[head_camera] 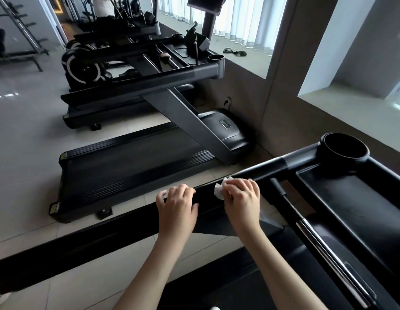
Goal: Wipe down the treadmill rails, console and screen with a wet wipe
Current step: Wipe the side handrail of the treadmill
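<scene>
Daylit gym room, seen around the neighbouring treadmill [136, 171].
Pale glossy floor tiles [26, 130] spread under and left of that treadmill. Beyond it stood an elliptical trainer [82, 66], with a metal rack [22, 36] far to its left. To its right rose a grey wall [250, 95] with a socket [228, 100]. Above that wall, white vertical blinds [243, 21] let in bright light.

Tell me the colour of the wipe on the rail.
White, seen best in the head view: the wipe held by the right hand.
</scene>
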